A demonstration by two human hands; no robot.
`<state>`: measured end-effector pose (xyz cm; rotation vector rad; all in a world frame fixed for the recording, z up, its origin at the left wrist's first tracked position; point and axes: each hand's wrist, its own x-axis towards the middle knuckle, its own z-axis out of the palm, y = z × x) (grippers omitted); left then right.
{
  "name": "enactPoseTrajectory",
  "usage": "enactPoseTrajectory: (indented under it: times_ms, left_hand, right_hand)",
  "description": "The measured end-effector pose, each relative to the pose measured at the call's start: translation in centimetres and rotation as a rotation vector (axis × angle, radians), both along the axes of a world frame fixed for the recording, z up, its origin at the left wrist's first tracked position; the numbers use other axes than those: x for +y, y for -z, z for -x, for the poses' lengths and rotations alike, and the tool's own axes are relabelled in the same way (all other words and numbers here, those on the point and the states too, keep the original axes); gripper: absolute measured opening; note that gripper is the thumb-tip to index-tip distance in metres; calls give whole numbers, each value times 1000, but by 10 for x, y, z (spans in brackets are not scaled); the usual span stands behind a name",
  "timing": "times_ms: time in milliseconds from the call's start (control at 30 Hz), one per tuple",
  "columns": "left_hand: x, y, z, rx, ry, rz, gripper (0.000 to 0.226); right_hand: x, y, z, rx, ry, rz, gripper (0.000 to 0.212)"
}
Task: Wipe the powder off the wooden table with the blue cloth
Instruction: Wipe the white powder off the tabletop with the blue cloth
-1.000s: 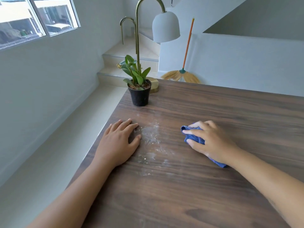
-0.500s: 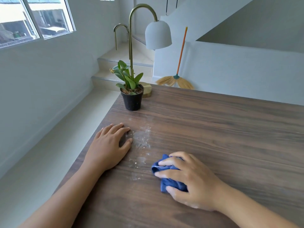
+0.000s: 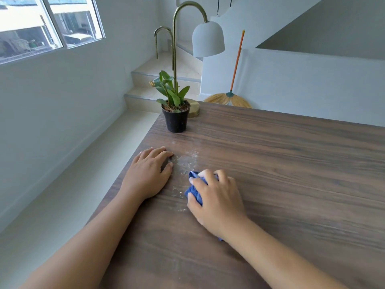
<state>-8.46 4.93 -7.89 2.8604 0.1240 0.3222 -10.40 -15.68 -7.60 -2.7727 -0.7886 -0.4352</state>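
A thin smear of white powder (image 3: pixel 188 159) lies on the dark wooden table (image 3: pixel 291 163) near its left edge. My right hand (image 3: pixel 216 200) presses the bunched blue cloth (image 3: pixel 194 189) onto the table at the near end of the powder; most of the cloth is hidden under the palm. My left hand (image 3: pixel 149 174) rests flat on the table just left of the powder, fingers spread, holding nothing.
A small green plant in a black pot (image 3: pixel 176 119) stands at the table's far left corner, with a brass lamp base (image 3: pixel 193 110) behind it and its white shade (image 3: pixel 207 39) above. The table's left edge drops to the floor. A broom (image 3: pixel 230 97) leans on the wall beyond.
My right hand has swept the blue cloth from the right of the powder towards me, then left and forward onto the powder patch. The left hand has stayed put.
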Motion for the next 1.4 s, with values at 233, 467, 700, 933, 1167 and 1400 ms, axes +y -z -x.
enactPoseTrajectory:
  times_ms: [233,467,700,933,1167,1400]
  left_hand:
    - [0,0,1,10,13,25,39]
    - [-1,-1,2,-12,4,36,39]
    - [3,4,-1,-11,14,24,39]
    - [3,5,-2,-23,17,15,39]
    - [2,4,-2,-35,17,7,38]
    - [0,-2,0,-4,10,25,40]
  right_hand:
    - [-28,-4,5,114,-665,-13,37]
    - [-15,0,-121,96,70,42,39]
    - [6,0,-67,45,-251,-16,38]
    - [-35,-3,-61,140,-598,-30,34]
    - [12,-1,-125,88,-60,-4,34]
    - [-33,-5,-124,371,-182,-355,54]
